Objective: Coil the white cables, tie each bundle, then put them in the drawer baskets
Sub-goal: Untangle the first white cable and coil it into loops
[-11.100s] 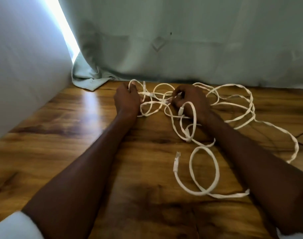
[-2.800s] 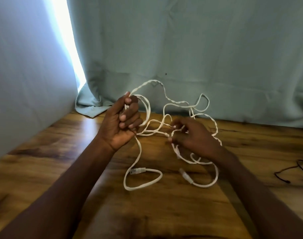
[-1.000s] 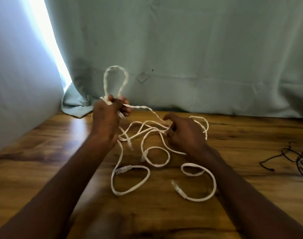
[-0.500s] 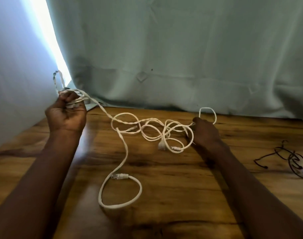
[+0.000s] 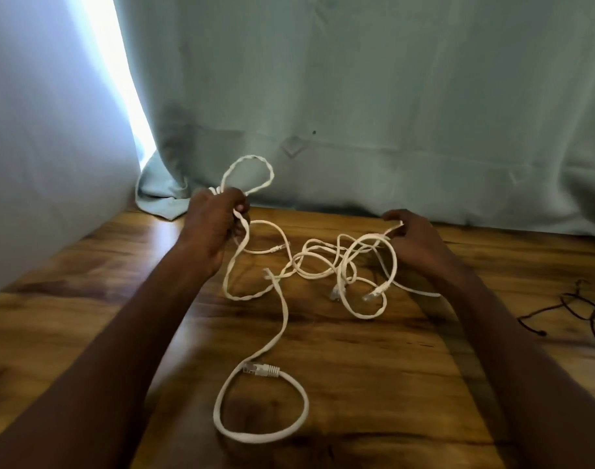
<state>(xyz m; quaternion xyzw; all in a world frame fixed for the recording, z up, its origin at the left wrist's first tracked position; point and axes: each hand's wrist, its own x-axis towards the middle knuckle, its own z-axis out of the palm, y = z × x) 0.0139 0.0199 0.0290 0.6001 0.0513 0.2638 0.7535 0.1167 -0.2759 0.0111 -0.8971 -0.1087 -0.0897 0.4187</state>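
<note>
The left hand [image 5: 218,225] is raised just above the wooden table [image 5: 374,367], its fingers curled tight round a gathered stretch of the white cables [image 5: 309,262]. A twisted loop [image 5: 252,167] stands up out of the top of that fist, in front of the pale green curtain [image 5: 391,113]. From under the fist the cable drops to the table and runs right into a loose tangle of loops lying between the two hands.

The right hand [image 5: 412,242] sits low at the tangle's right edge, thumb and fingers bent, and seems to pinch a strand near its fingertips (the contact itself is small and a little blurred). Several plugs lie among the loops. One long strand trails toward the camera and ends in a wide loop with a clear plug [image 5: 260,369] resting on the table.

A thin dark wire [image 5: 566,309] lies well apart at the table's right edge.
</note>
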